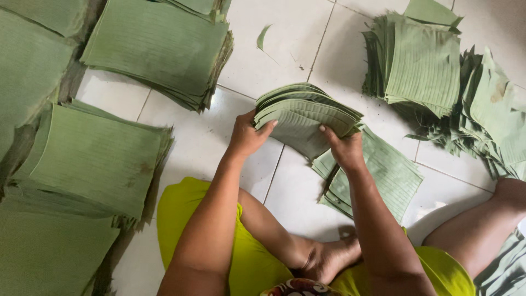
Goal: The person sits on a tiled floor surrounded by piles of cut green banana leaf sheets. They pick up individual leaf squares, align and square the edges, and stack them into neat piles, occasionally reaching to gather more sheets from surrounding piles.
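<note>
Person sits on a white tiled floor [372, 22], head view looking down. Both hands grip one bundle of cut green leaves [304, 118], held up off the floor near the middle of the tiles. Left hand [247, 136] clamps the bundle's left edge, thumb on top, fingers underneath and hidden. Right hand [344, 147] pinches the bundle's near right corner, thumb on top of the top sheet. Bundle is fanned, edges spread at the far side, tilted down toward the person.

Directly below the bundle, touching the floor, lies a flat pile of leaves [383, 175], partly covered by the right wrist and forearm. Toward the far right corner of the floor sits a tall stack [424, 63] of squared leaves, and just beside it, running to the right edge, a messier heap [493, 115] with ragged edges. At the far left sits another stack [159, 49], tilted. Along the left edge, a stack [98, 159] with a small brown spot, more leaves in front of and behind it, overlapping. A thin curved leaf scrap [263, 37] lies alone on the tiles at the far side, between the far-left stack and the tall stack.

Person wears yellow-green clothing [181, 219]. One bare foot [329, 257] is tucked in between the forearms, a knee [509, 192] at the right edge.
</note>
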Available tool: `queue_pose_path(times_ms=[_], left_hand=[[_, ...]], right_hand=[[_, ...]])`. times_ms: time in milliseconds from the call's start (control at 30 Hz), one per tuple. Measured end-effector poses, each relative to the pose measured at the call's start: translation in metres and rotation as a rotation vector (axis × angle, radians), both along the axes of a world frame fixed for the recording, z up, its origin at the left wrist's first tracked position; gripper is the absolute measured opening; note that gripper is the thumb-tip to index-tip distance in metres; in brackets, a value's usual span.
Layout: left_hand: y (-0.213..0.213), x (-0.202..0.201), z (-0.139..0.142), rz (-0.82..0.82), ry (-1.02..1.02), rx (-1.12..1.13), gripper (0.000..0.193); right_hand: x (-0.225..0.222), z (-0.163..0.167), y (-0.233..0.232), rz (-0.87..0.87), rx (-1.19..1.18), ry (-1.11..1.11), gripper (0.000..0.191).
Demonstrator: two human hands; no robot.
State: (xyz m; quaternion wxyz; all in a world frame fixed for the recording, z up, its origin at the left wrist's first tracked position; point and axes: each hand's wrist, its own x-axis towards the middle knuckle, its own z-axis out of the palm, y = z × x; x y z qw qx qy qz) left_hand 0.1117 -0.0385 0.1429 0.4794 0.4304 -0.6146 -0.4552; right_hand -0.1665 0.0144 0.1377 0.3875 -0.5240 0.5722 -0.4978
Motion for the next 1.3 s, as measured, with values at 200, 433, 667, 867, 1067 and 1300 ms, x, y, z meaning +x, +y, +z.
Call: queue_pose_path(times_ms=[200,433,667,867,1067,1300], left_hand=[[0.009,0.000,0.010,-0.041,0.286,-0.064,0.040],[-0.002,0.003,0.004,0.002,0.101,0.023,0.034],[-0.003,0.005,0.002,0.016,0.108,0.052,0.034],[-0.002,0.007,0.002,-0.035,0.151,0.015,0.041],[-0.002,0.010,0.003,-0.060,0.098,-0.012,0.036],[-0.002,0.005,0.005,-0.027,0.015,-0.084,0.024]], right_hand=[[0.005,0.008,-0.001,-0.004,-0.007,-0.004,0.028],[0.011,0.091,0.003,0.182,-0.193,0.156,0.057],[0.048,0.170,-0.002,0.208,-0.242,0.802,0.034],[0.080,0.188,-0.008,0.194,-0.367,1.152,0.021],[0.098,0.213,0.000,0.173,-0.568,1.239,0.015],[0.030,0.307,0.008,0.103,-0.732,1.133,0.003]])
